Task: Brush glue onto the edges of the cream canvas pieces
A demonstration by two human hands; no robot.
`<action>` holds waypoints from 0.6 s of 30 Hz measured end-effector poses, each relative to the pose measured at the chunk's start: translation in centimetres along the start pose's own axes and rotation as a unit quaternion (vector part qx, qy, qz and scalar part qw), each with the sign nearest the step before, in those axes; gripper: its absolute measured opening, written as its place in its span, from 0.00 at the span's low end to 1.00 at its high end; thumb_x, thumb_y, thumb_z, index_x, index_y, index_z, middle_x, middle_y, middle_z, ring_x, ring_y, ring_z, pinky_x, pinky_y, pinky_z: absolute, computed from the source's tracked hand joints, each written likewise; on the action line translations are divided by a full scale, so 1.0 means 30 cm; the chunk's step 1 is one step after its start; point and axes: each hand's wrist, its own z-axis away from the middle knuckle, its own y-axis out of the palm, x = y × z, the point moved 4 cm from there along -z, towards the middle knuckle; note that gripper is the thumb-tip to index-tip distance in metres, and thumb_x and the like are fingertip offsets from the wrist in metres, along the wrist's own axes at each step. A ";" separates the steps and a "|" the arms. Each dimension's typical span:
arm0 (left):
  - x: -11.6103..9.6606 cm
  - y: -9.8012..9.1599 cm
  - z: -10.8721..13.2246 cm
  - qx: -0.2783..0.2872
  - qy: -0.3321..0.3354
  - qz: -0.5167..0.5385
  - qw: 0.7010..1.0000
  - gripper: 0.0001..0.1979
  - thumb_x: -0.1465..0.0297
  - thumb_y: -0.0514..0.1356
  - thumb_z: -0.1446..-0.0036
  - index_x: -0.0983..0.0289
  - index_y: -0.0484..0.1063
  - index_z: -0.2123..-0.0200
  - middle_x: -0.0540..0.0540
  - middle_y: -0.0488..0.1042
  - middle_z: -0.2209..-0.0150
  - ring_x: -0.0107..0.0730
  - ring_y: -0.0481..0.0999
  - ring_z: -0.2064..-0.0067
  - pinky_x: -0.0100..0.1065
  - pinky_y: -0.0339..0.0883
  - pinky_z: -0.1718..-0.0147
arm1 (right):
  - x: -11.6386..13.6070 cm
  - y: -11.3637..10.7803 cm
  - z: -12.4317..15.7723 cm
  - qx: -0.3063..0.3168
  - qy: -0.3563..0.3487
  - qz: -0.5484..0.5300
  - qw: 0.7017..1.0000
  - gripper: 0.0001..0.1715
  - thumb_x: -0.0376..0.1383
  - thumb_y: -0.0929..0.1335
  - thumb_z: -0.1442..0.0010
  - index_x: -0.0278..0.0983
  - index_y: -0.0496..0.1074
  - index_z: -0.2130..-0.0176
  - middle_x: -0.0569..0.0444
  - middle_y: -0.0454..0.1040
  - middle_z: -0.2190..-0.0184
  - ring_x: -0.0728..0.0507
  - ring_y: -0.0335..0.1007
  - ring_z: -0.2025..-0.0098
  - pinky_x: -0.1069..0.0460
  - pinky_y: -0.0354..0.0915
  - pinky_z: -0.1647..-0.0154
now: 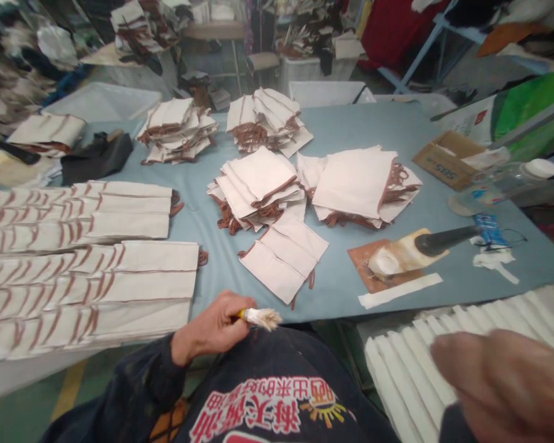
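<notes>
My left hand (216, 326) is closed around a brush (261, 317) with pale bristles, held just over the table's front edge. My right hand (508, 381) is close to the camera and blurred, above a stack of white strips (406, 375); its fingers look bent, but whether they hold anything does not show. Ahead of the brush lies a cream fabric piece (284, 255) with seams and brown ties. A cream container with white stuff in it (392, 258) and a dark handle rests on a brown patch (360, 264), beside a loose white strip (399, 291).
Several piles of cream fabric pieces (258, 178) stand on the blue-green table (351, 126). Overlapping rows of brown-edged pieces (143, 264) cover the left side. A clear bottle (503, 184) and a cardboard box (447, 160) stand at the right. White bins (327, 92) are behind the table.
</notes>
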 end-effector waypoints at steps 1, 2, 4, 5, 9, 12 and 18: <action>-0.008 0.005 -0.009 0.001 0.008 0.018 1.000 0.09 0.73 0.53 0.44 0.61 0.59 0.76 0.44 0.56 0.80 0.22 0.57 0.79 0.27 0.49 0.77 | -0.008 0.029 -0.008 -0.006 0.023 0.031 0.999 0.33 0.54 0.69 0.30 0.43 0.61 0.81 0.58 0.57 0.88 0.48 0.52 0.86 0.50 0.53 0.85; -0.018 0.014 -0.019 0.002 0.016 0.035 0.999 0.09 0.73 0.54 0.44 0.61 0.59 0.76 0.44 0.56 0.80 0.22 0.57 0.79 0.27 0.49 0.77 | -0.009 0.079 -0.020 0.012 0.036 0.061 0.997 0.32 0.51 0.67 0.28 0.42 0.64 0.79 0.57 0.62 0.86 0.47 0.59 0.84 0.51 0.58 0.82; -0.040 0.033 -0.040 0.004 0.026 0.060 0.998 0.08 0.73 0.54 0.44 0.61 0.60 0.76 0.44 0.57 0.80 0.22 0.57 0.78 0.27 0.50 0.77 | 0.012 0.199 -0.050 0.066 -0.005 0.099 0.993 0.28 0.50 0.67 0.27 0.40 0.73 0.75 0.57 0.68 0.83 0.48 0.64 0.81 0.53 0.61 0.79; -0.049 0.043 -0.046 0.011 0.031 0.071 0.997 0.08 0.73 0.54 0.44 0.61 0.61 0.76 0.45 0.58 0.80 0.22 0.58 0.78 0.27 0.50 0.77 | 0.022 0.247 -0.065 0.074 -0.018 0.101 0.992 0.24 0.48 0.68 0.28 0.40 0.76 0.72 0.57 0.70 0.81 0.48 0.67 0.79 0.54 0.63 0.78; -0.072 0.068 -0.046 0.048 0.035 0.104 0.993 0.08 0.73 0.55 0.44 0.62 0.63 0.75 0.45 0.59 0.80 0.22 0.58 0.78 0.27 0.50 0.77 | 0.025 0.330 -0.104 0.126 -0.004 0.083 0.989 0.13 0.40 0.69 0.31 0.40 0.80 0.65 0.58 0.76 0.76 0.50 0.70 0.76 0.56 0.64 0.75; -0.086 0.073 -0.035 0.075 0.033 0.135 0.987 0.07 0.74 0.55 0.45 0.63 0.64 0.76 0.44 0.59 0.80 0.21 0.56 0.78 0.26 0.50 0.78 | 0.001 0.337 -0.122 0.184 0.037 0.057 0.981 0.13 0.42 0.69 0.31 0.39 0.81 0.63 0.57 0.77 0.74 0.49 0.70 0.74 0.55 0.65 0.74; -0.072 0.107 -0.011 0.164 -0.027 0.202 0.965 0.07 0.78 0.56 0.53 0.65 0.73 0.74 0.46 0.68 0.80 0.22 0.64 0.78 0.25 0.56 0.77 | -0.024 0.369 -0.152 0.258 0.079 0.002 0.963 0.23 0.53 0.70 0.32 0.36 0.80 0.61 0.56 0.75 0.73 0.50 0.65 0.73 0.54 0.63 0.72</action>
